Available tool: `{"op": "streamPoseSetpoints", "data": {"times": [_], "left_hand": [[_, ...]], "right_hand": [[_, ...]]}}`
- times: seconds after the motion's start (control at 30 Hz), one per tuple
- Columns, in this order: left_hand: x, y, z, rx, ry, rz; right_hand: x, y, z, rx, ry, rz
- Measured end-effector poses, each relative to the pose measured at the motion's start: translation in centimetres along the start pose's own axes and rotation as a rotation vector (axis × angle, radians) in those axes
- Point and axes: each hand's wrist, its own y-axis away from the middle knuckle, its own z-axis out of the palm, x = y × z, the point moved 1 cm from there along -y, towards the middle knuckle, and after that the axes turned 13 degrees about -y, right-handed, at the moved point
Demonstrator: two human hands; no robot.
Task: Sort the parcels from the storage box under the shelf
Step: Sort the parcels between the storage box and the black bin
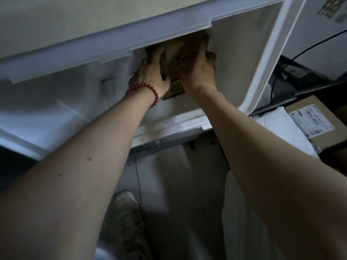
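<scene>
Brown cardboard is what we are reaching for: a parcel (185, 59) sits deep inside the white plastic storage box (270, 59), against its far end and partly tucked beneath the box's overhanging upper rim. Our left hand (150, 72) grips the parcel's left edge, its fingers curled round it and the fingertips going into shadow. Our right hand (200, 72) clasps the parcel's right side, fingers bent over the cardboard and the thumb pressed against its near face. A red bead bracelet (151, 91) circles the left wrist.

The top of the parcel is hidden under the box's rim, and its printed label is too blurred to read. Under the left fingers there may be a second, darker parcel, but we cannot tell for certain.

Just right of the storage box lie a white plastic mailing bag (277, 126) and another cardboard carton (319, 121) with a shipping label, the carton cut off by the frame edge. A black cable (300, 51) arcs beyond the box's right wall. Below the box, the pale floor (169, 184) is dim, with a light shoe (125, 212) on it.
</scene>
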Motion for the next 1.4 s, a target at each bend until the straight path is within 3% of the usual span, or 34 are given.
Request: {"op": "streamPoseSetpoints", "data": {"times": [0.23,0.33,0.53,0.67,0.73,0.83,1.03,1.4], "left_hand": [[0.9,-1.7,0.4,0.092,0.007,0.067],[1.4,-2.1,1.0,0.090,0.118,0.090],[-0.3,-1.4,0.4,-0.005,0.744,-0.182],[-1.9,-0.4,-0.8,-0.005,0.894,-0.304],[-2.3,0.5,-1.0,-0.116,0.867,-0.376],[-2.6,3.0,-0.8,-0.219,0.705,-0.351],[-1.0,8.6,-1.6,-0.117,0.676,-0.256],[0.6,16.5,-6.4,-0.036,0.536,-0.118]], "right_hand": [[-0.2,-1.8,0.1,0.089,-0.023,-0.025],[-0.2,-2.3,0.5,0.109,-0.072,-0.020],[-0.5,-2.5,0.6,0.117,-0.184,-0.025],[-0.5,-0.4,1.3,0.069,-0.369,0.157],[-0.5,1.0,1.3,0.089,-0.528,0.279],[-0.8,3.1,0.6,0.038,-0.524,0.295],[-1.4,8.5,-2.7,-0.041,-0.466,0.322],[-2.0,17.7,-8.7,-0.172,-0.667,0.336]]}}
